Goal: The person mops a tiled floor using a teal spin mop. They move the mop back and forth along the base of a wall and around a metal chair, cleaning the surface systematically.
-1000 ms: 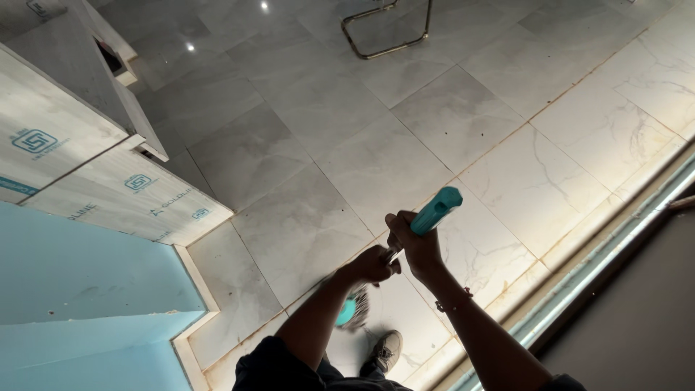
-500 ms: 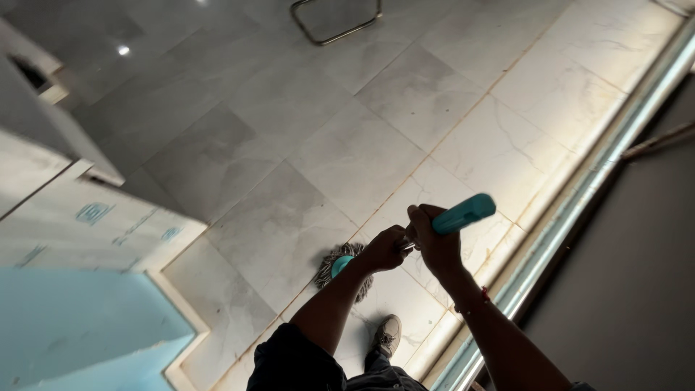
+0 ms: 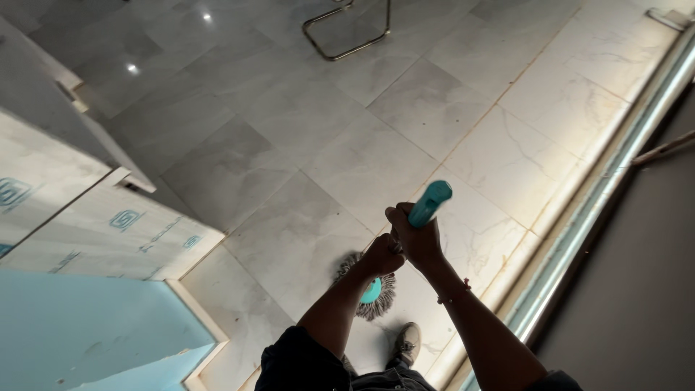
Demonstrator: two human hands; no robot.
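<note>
Both my hands grip a mop by its pole. My right hand (image 3: 416,239) is closed around the teal grip (image 3: 430,202) at the top end. Just below it, my left hand (image 3: 381,255) wraps the metal shaft. The round grey string mop head (image 3: 371,286) with its teal hub rests on the pale marble floor tiles (image 3: 304,232), directly under my hands. My shoe (image 3: 407,342) stands on the tile just behind the mop head.
White panels with blue logos (image 3: 108,224) and a light blue surface (image 3: 79,326) lie at the left. A metal sliding-door track (image 3: 579,232) runs along the right, a dark surface beyond it. A bent metal frame (image 3: 347,29) stands on the floor far ahead.
The mop head slid across the tile from near my foot to out in front and slightly right. The handle's top swung right, then back left. The view shifted.
</note>
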